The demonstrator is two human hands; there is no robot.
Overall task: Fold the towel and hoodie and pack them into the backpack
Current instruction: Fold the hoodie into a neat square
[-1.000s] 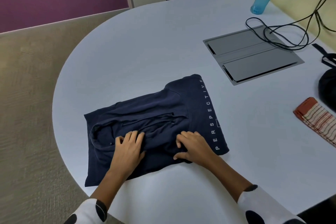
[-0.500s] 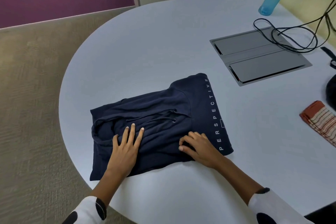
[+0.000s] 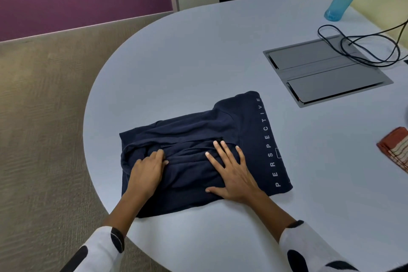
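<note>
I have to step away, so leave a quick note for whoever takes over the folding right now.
Left hand: lies on the hoodie, fingers bent into the cloth near the hood; whether it grips is unclear.
Right hand: flat, fingers spread, pressing the hoodie's middle.
Hoodie: folded into a rough block near the table's front edge.
Towel: folded, at the right edge.
Backpack: not in view.
Left: finish the hoodie, pack both.

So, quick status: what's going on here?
Left hand and right hand flat on folded hoodie. Towel waits at right. Nothing in the way.
</note>
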